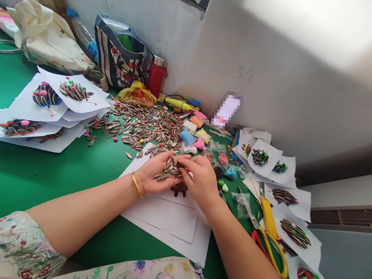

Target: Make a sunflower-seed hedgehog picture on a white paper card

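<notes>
striped seeds [168, 170] heaped on open left palm [153, 171], its fingers spread flat; right hand [199, 179] fingers pinching into the heap.

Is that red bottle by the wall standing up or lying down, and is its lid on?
The red bottle with a silvery lid is upright, its base down and lid on top.

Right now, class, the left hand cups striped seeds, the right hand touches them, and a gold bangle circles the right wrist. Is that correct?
The wrist is wrong: the head view shows the gold bangle at the wrist of the left hand. The rest holds: that hand cups striped seeds, and the right hand touches them.
</notes>
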Tool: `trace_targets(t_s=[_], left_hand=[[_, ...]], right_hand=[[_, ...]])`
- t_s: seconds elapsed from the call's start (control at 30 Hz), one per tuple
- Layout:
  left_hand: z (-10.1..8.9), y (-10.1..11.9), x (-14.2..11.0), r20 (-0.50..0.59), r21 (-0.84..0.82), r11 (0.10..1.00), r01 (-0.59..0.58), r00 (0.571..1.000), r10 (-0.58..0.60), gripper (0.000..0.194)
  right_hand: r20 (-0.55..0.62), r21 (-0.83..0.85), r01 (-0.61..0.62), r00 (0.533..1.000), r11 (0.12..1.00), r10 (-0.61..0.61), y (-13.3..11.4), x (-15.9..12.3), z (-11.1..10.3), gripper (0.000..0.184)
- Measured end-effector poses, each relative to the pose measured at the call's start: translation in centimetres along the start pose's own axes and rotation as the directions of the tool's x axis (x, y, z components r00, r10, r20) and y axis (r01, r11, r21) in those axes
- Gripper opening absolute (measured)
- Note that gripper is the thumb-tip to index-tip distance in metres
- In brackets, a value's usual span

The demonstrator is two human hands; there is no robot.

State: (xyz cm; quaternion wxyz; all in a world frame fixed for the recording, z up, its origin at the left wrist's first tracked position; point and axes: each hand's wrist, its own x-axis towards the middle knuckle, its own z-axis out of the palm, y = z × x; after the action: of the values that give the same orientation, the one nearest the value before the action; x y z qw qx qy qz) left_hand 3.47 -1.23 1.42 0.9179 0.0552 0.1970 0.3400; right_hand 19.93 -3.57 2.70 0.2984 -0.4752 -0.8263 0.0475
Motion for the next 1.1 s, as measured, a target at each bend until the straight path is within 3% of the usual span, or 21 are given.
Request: trace_targets(t_s=[0.17,0.33,0.5,0.7,1.1], left_hand=[[-0.1,0.1,-0.2,0.038,-0.040,0.999,0.001,0.999,0.001,0.042],[0.0,0.6,-0.5,0.003,-0.009,1.000,-0.009,1.000,0.009,0.047],[-0.2,1.7,-0.2,-0.099,-0.043,0.986,-0.162,0.983,0.157,0.046],[-0.7,2.4,0.1,-0.164,-0.038,0.971,-0.238,0.960,0.229,0.044],[-0.8,2.3,0.2,-0.169,-0.045,0.974,-0.221,0.963,0.211,0.043]], right_hand=[[-0.087,0.060,0.035,0.996,0.998,-0.030,-0.2,0.1,-0.2,0.019],[-0.154,0.174,-0.035,0.986,0.984,0.063,0.2,-0.3,-1.1,0.018],[0.021,0.342,-0.274,0.959,0.899,0.284,1.9,-1.3,-0.9,0.010],[0.281,0.265,-0.412,0.898,0.872,0.339,3.0,-1.8,0.4,0.018],[0.290,0.165,-0.360,0.908,0.918,0.303,2.1,-1.5,0.6,0.016]])
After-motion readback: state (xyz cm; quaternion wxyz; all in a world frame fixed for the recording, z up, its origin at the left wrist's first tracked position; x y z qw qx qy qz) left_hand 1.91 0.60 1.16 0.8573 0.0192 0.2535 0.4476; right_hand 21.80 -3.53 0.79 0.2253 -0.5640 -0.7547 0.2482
